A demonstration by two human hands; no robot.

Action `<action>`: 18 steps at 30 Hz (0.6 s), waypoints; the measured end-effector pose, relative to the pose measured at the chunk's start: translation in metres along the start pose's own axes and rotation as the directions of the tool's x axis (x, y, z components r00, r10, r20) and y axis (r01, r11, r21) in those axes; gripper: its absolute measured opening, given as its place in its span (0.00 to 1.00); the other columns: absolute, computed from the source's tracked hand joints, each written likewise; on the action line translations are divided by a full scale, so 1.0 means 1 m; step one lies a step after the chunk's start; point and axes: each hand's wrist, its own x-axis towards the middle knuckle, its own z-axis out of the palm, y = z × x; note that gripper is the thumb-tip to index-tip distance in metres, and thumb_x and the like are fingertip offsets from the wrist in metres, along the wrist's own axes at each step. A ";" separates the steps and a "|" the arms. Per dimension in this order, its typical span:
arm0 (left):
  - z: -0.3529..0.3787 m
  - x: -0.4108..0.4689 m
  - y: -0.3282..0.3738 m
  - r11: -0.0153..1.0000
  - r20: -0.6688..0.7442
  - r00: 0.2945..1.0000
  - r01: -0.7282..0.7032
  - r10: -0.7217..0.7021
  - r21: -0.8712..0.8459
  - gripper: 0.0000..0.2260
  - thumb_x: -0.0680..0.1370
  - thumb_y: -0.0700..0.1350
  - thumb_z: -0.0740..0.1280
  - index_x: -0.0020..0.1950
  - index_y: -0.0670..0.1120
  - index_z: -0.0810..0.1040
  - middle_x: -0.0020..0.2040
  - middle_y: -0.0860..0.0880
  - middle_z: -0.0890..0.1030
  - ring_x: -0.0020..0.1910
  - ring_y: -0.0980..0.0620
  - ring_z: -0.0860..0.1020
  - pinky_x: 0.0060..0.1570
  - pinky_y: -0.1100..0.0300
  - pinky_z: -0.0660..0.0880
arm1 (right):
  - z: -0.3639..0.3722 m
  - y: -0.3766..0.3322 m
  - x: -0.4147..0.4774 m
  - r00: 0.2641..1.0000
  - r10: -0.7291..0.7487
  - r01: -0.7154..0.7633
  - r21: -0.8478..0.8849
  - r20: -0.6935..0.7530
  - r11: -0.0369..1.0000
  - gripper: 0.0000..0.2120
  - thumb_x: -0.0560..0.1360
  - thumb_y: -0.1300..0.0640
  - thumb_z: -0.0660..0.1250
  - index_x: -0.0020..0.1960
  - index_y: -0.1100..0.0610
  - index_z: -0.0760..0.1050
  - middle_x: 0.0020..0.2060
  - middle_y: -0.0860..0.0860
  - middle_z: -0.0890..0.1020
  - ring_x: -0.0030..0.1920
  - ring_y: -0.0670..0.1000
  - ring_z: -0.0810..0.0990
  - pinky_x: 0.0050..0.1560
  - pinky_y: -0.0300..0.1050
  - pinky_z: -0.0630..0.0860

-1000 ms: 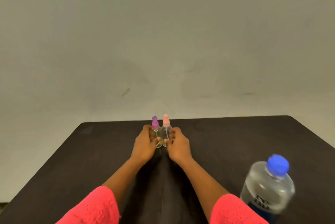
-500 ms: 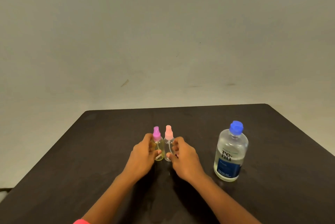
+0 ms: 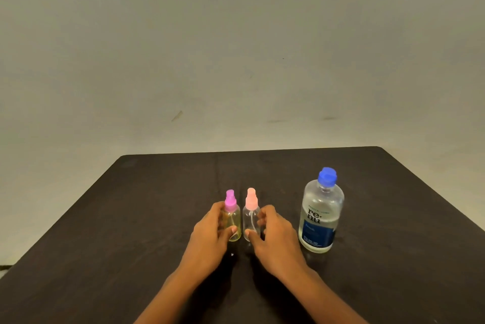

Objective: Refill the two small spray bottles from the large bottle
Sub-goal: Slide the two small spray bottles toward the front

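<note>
Two grips: left hand (image 3: 210, 234) curls round purple-capped spray bottle (image 3: 233, 220), yellowish liquid inside; right hand (image 3: 275, 235) pinches pink-capped spray bottle (image 3: 251, 217), clear, thumb at base. Both bottles upright, side by side, mid dark table (image 3: 126, 218). Large bottle (image 3: 320, 214), blue cap on, upright near right hand, apart.
</note>
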 end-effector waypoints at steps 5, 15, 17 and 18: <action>0.004 -0.001 0.003 0.999 -0.002 0.999 0.035 -0.035 -0.022 0.21 0.76 0.40 0.67 0.66 0.53 0.65 0.60 0.55 0.76 0.55 0.60 0.76 0.55 0.67 0.71 | -0.005 -0.003 -0.001 0.999 -0.004 0.006 -0.033 0.043 0.999 0.23 0.75 0.48 0.68 0.65 0.50 0.63 0.62 0.48 0.73 0.61 0.48 0.72 0.60 0.42 0.72; -0.007 -0.010 0.011 0.990 -0.119 0.987 0.101 -0.112 -0.094 0.32 0.73 0.39 0.70 0.73 0.50 0.59 0.70 0.48 0.67 0.67 0.51 0.69 0.65 0.56 0.68 | -0.040 -0.023 -0.003 0.990 -0.118 0.123 0.069 -0.071 0.990 0.26 0.77 0.48 0.63 0.71 0.49 0.58 0.68 0.47 0.68 0.65 0.48 0.70 0.64 0.47 0.72; -0.009 -0.012 0.011 0.993 -0.170 0.981 0.082 -0.096 -0.087 0.32 0.73 0.38 0.70 0.72 0.51 0.60 0.69 0.48 0.68 0.66 0.51 0.69 0.64 0.56 0.69 | -0.043 -0.028 0.001 0.987 -0.138 0.141 0.043 -0.080 0.989 0.21 0.79 0.43 0.57 0.69 0.49 0.62 0.65 0.47 0.72 0.62 0.47 0.73 0.61 0.47 0.74; -0.009 -0.014 0.012 0.994 -0.204 0.975 0.069 -0.086 -0.090 0.32 0.73 0.37 0.69 0.72 0.51 0.60 0.69 0.48 0.69 0.66 0.51 0.69 0.64 0.56 0.68 | -0.043 -0.030 0.003 0.986 -0.154 0.156 0.028 -0.070 0.987 0.20 0.80 0.42 0.56 0.68 0.49 0.63 0.64 0.47 0.73 0.61 0.47 0.74 0.60 0.48 0.75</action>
